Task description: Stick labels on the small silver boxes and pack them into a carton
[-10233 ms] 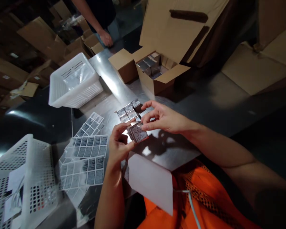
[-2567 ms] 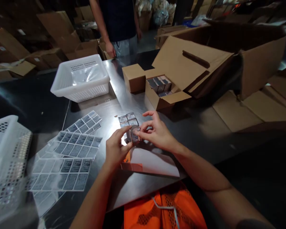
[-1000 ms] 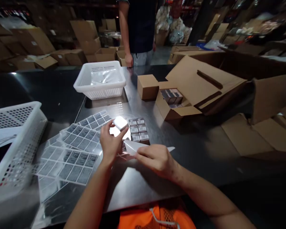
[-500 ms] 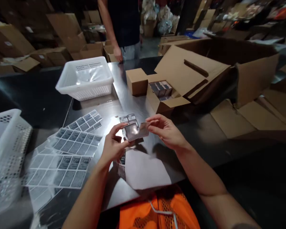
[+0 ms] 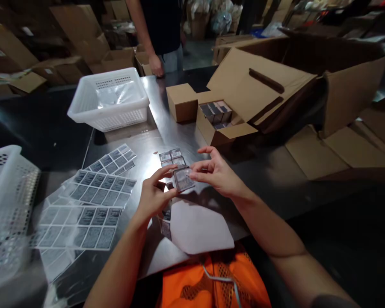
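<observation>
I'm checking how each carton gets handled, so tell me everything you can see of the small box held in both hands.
The small box is a little shiny, silvery carton, roughly cube-shaped, with a label of fine grey print on the face turned toward the camera. It is closed and held tilted just above the steel table. The left hand pinches its near left side, while the right hand touches its right edge with its fingertips. Similar boxes stand on the table just behind it.

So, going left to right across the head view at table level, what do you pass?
Near white basket → label sheets → left hand → small box → right hand → flattened cardboard.
</observation>
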The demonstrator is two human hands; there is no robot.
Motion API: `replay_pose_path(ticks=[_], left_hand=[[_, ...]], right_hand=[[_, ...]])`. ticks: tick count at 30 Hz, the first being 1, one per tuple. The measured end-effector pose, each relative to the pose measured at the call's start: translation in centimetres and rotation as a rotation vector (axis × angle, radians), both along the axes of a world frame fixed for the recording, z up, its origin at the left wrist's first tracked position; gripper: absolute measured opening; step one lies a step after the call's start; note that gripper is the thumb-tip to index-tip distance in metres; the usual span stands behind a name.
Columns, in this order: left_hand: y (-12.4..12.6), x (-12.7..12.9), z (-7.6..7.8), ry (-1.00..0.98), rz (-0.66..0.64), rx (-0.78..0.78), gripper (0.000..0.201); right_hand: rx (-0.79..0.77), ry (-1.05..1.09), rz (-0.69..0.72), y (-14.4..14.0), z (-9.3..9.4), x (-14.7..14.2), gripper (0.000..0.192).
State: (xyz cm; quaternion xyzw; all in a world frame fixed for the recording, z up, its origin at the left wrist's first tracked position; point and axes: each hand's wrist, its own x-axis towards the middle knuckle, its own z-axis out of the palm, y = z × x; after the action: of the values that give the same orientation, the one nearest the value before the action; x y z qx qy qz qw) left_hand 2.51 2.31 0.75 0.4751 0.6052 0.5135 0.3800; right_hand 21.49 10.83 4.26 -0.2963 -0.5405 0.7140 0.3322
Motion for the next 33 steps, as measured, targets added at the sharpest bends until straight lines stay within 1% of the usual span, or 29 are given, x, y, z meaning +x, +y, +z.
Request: replay_pose_path(ticks=[3,11,16,24,26,29,31,32,33], left_hand=[[0.0,0.14,0.04,0.017,0.016,0.006,0.06],[-0.04,0.37,0.4,0.054,0.047,0.007,0.06],[-0.03,0.37,0.27,0.056,0.051,0.003,0.059],[0.02,0.51,0.62,0.048,0.059,0.008,0.058],[0.08,0.48,0.52,0.048,0.058,0.008,0.058],[0.0,0.47,0.09,0.057,0.057,-0.007,0.06],[-0.2,0.46,-0.2,0.046,0.052,-0.026,0.063],[-0.34,0.42,-0.29,0.03,0.048,-0.029,0.065],[-0.48,0.36,-0.34,0.014,0.033,-0.031,0.066]], right_hand=[[0.01,-0.014,-0.016,-0.07,-0.01,-0.08,0.074],[0.037,-0.015,-0.024,-0.13,-0.13,-0.08,0.07],[0.055,-0.037,-0.05,-0.27,0.02,-0.21,0.068],[0.037,-0.045,-0.056,-0.43,0.21,-0.42,0.069],[0.056,-0.053,-0.079,-0.6,0.07,-0.59,0.068],[0.15,-0.092,-0.178,-0.77,-0.37,-0.67,0.065],[0.203,-0.131,-0.219,-0.58,-0.62,-0.53,0.069],[0.193,-0.135,-0.202,-0.38,-0.67,-0.42,0.073],[0.151,-0.127,-0.151,-0.14,-0.67,-0.3,0.077]])
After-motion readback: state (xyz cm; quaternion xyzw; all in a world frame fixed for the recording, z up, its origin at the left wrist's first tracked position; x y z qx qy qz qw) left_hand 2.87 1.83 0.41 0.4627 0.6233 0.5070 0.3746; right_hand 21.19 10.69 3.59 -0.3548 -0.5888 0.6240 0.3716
